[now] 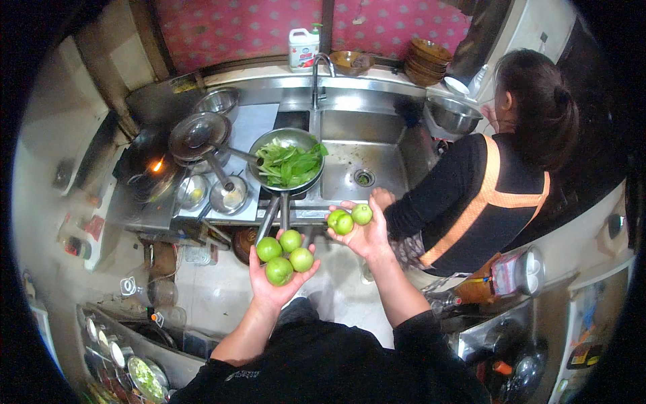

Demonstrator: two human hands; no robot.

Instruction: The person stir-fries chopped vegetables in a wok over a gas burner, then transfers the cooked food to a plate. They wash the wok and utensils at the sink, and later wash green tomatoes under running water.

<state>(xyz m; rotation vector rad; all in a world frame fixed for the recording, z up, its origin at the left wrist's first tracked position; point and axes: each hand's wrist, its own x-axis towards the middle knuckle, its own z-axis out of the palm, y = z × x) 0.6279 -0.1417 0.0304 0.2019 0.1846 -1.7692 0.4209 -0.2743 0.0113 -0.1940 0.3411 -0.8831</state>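
My left hand [270,290] is palm up and cups several round green fruits [279,271], smooth and shiny like unripe tomatoes. In my right hand [371,242] rest three more green fruits [362,214], held near the sink's front edge. Ahead of my hands is a long-handled pan [286,132] filled with green leafy vegetables [287,164]. The pan sits at the left side of the steel sink [361,166], its handle pointing toward my left hand.
A person in an orange-strapped apron [487,197] stands at my right, one hand by the sink rim. A flame [158,165] burns at the left stove. Lidded cookware [199,136] and metal bowls [228,194] stand beside it. Behind the sink are a faucet [315,83] and stacked brown bowls [428,60].
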